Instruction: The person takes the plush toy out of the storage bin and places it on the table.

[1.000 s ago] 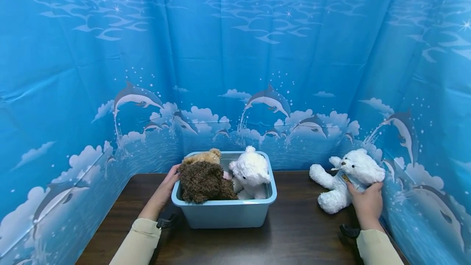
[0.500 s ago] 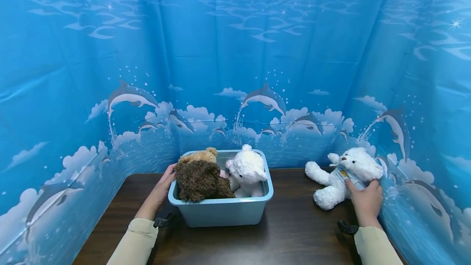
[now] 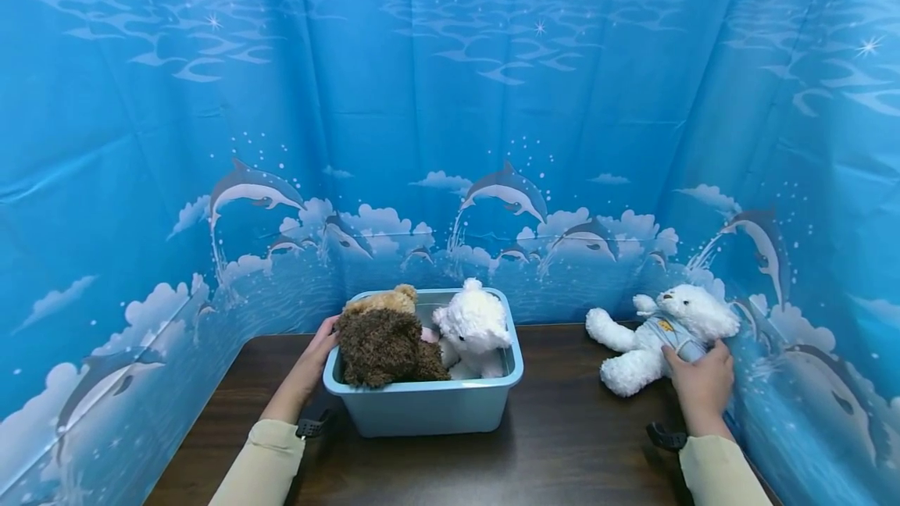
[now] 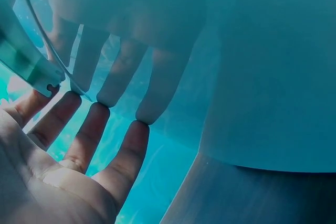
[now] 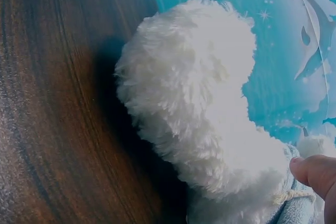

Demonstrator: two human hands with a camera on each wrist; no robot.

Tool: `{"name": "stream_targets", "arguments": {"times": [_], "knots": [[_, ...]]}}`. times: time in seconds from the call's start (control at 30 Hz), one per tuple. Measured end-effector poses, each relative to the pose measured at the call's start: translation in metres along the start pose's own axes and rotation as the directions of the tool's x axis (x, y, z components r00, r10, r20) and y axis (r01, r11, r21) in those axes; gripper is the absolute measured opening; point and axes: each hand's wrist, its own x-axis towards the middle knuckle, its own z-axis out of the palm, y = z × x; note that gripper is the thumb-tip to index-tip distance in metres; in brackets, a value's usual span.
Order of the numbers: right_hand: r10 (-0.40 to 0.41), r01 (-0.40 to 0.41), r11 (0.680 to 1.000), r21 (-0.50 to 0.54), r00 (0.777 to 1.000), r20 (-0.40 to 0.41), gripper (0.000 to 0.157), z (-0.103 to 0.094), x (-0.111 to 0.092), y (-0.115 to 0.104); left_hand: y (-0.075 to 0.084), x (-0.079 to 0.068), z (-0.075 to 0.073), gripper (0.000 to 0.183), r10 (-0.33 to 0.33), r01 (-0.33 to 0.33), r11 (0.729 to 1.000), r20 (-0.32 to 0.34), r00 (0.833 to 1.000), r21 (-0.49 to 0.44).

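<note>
At the right of the head view, my right hand [image 3: 703, 381] grips a white teddy bear [image 3: 636, 369] in a light blue top by its side. The bear leans back with its legs toward the left. In the right wrist view my thumb [image 5: 317, 174] presses on the blue cloth beside a fluffy white leg [image 5: 184, 82]. My left hand [image 3: 316, 358] touches the left side of a light blue plastic bin [image 3: 429, 412]. The left wrist view shows those fingers [image 4: 134, 145] extended, their tips against the glossy bin wall [image 4: 262, 77].
Inside the bin sit a dark brown plush [image 3: 383, 346], a tan plush [image 3: 387, 301] and a white plush [image 3: 478, 322]. The bin stands on a dark wooden table [image 3: 562, 451]. A blue dolphin-print curtain [image 3: 492, 100] closes off the back and both sides.
The white teddy bear has tipped back a little in my right hand, its snout now pointing more upward. My left hand stays at the bin; the head view has shifted slightly.
</note>
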Motion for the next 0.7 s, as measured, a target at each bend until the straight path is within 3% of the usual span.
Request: {"name": "stream_targets", "arguments": {"times": [0.17,0.37,0.53,0.7], "knots": [[0.01,-0.01,1.0,0.005,1.0,-0.017,0.096,0.001,-0.003,0.0,0.0,-0.001,0.0,0.066,0.0,0.0,1.0,0.0,1.0,-0.002],[0.004,-0.003,1.0,0.015,0.998,-0.06,0.091,-0.003,-0.009,-0.016,-0.001,0.001,0.0,0.065,-0.001,0.001,1.0,-0.005,1.0,-0.008],[-0.08,0.086,0.995,0.055,0.991,-0.112,0.081,-0.009,-0.02,-0.044,0.0,0.001,0.0,0.065,-0.005,0.005,1.0,-0.006,1.0,-0.008],[-0.134,0.141,0.981,0.132,0.989,-0.056,0.079,-0.022,-0.035,-0.09,0.0,0.001,0.001,0.065,0.004,-0.004,1.0,-0.001,1.0,-0.01]]}}
